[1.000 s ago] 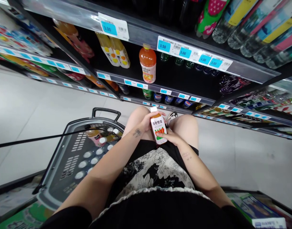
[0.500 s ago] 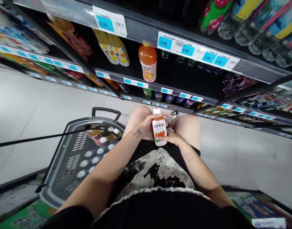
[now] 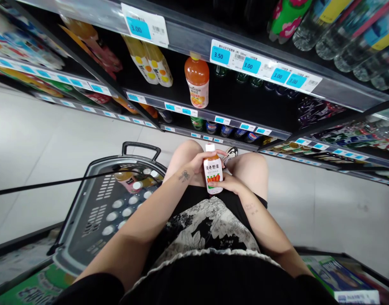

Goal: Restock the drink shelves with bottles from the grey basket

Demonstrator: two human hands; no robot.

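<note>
I hold a small juice bottle (image 3: 212,169) with a white cap, orange drink and a white label with carrot pictures, upright over my lap between my knees. My left hand (image 3: 199,163) wraps around its upper part from the left. My right hand (image 3: 228,183) grips its lower part from the right. A larger orange juice bottle (image 3: 197,81) stands alone on the dark shelf ahead, and two pale yellow bottles (image 3: 150,63) lean to its left.
A grey shopping basket (image 3: 86,220) with a black handle sits on the floor at my left, holding several bottles seen by their white caps. Dark shelves with blue price tags (image 3: 245,64) rise in front. Boxes (image 3: 337,275) lie at lower right.
The small bottle has turned slightly more upright in my hands and shifted a little to the right. The basket and shelves look unchanged.
</note>
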